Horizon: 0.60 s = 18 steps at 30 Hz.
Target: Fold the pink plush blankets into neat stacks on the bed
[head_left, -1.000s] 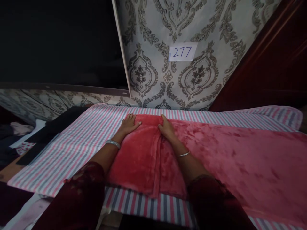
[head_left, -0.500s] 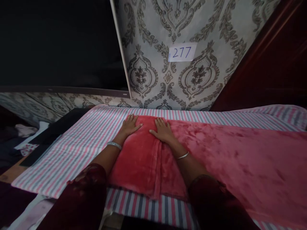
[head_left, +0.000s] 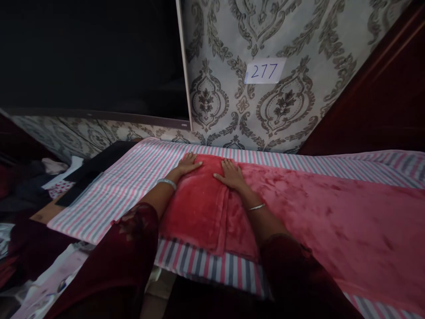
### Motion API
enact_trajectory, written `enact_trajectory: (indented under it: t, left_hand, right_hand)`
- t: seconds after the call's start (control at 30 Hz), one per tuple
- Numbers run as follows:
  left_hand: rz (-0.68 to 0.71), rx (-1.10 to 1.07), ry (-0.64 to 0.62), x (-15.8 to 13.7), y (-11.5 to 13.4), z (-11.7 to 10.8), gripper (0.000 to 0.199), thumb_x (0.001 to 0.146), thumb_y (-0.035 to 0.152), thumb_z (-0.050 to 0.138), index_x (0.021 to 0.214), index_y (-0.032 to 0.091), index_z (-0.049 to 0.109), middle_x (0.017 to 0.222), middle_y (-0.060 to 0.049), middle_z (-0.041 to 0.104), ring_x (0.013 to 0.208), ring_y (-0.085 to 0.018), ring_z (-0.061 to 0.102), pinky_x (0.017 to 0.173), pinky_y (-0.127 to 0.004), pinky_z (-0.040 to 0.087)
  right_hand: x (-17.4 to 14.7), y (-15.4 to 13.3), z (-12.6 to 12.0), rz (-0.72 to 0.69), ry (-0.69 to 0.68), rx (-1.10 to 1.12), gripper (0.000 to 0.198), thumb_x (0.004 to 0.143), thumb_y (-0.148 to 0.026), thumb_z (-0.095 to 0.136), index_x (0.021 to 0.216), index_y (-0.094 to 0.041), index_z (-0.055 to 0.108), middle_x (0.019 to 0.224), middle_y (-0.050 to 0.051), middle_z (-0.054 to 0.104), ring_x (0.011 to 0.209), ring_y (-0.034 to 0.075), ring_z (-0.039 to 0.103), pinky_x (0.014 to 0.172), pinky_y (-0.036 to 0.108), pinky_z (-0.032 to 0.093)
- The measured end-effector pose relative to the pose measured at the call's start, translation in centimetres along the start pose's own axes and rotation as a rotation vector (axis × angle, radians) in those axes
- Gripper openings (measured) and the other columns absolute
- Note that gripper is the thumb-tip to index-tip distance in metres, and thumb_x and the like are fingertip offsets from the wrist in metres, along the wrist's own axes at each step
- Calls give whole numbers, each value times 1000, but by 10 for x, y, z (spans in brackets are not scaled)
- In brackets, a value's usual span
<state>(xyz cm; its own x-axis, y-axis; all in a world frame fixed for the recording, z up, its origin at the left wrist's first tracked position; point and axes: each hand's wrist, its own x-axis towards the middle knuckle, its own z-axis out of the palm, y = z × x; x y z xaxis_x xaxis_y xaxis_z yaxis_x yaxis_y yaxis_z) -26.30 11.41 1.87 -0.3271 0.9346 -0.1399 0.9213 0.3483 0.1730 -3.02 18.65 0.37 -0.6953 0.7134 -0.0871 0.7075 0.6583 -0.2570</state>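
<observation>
A plush red blanket (head_left: pixel 199 208) lies across the surface in front of me, its left end folded over onto itself. My left hand (head_left: pixel 188 165) rests flat near the far left corner of that folded part, fingers stretched out. On the fold's far right side, close to its loose edge, my right hand (head_left: pixel 232 175) lies palm down with the fingers spread. The single layer of the blanket runs off to the right. Beneath it is a striped cloth (head_left: pixel 113 181) in pink, grey and white.
A large dark screen (head_left: pixel 93 57) stands at the back left. Patterned wallpaper (head_left: pixel 212 88) behind carries a paper label (head_left: pixel 265 71) reading 277. Dark red wood (head_left: pixel 372 97) slants in at the right. Clothes and papers (head_left: pixel 63 177) lie at the far left.
My view has turned a little to the left, so things sit further right in the picture. Both hands stay flat on the folded blanket, with little visible movement on it.
</observation>
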Motion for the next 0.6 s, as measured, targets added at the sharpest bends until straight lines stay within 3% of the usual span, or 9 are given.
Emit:
enact_trajectory:
  t: [0.13, 0.27, 0.4, 0.6]
  left_hand:
    - [19, -8, 9, -18, -7, -19, 71, 101, 57, 26, 160, 17, 30, 171, -13, 15, 158, -27, 14, 124, -50, 22]
    - [64, -4, 47, -52, -8, -14, 65, 102, 54, 25, 157, 21, 37, 168, -10, 27, 157, -25, 19, 125, -49, 21]
    - [82, 28, 61, -83, -1, 7, 66, 102, 55, 27, 160, 23, 32, 169, -11, 25, 157, -26, 20, 124, -50, 23]
    - [74, 54, 100, -94, 4, 26, 71, 102, 57, 27, 163, 20, 22, 171, -12, 14, 158, -27, 12, 125, -54, 15]
  right_hand:
    - [-6, -6, -14, 30, -35, 20, 77, 102, -60, 32, 163, -14, 20, 170, 13, 10, 157, 26, 6, 124, 55, 15]
    - [-26, -37, -18, 39, 121, -3, 78, 102, -61, 30, 163, -13, 21, 169, 15, 13, 157, 31, 6, 124, 56, 13]
    - [-59, -64, 8, -30, 150, -41, 89, 98, -69, 35, 163, -8, 21, 168, 19, 14, 156, 33, 9, 124, 55, 11]
    - [-87, -54, 41, 5, 189, -88, 89, 99, -68, 36, 161, -5, 25, 168, 19, 13, 156, 31, 11, 123, 54, 17]
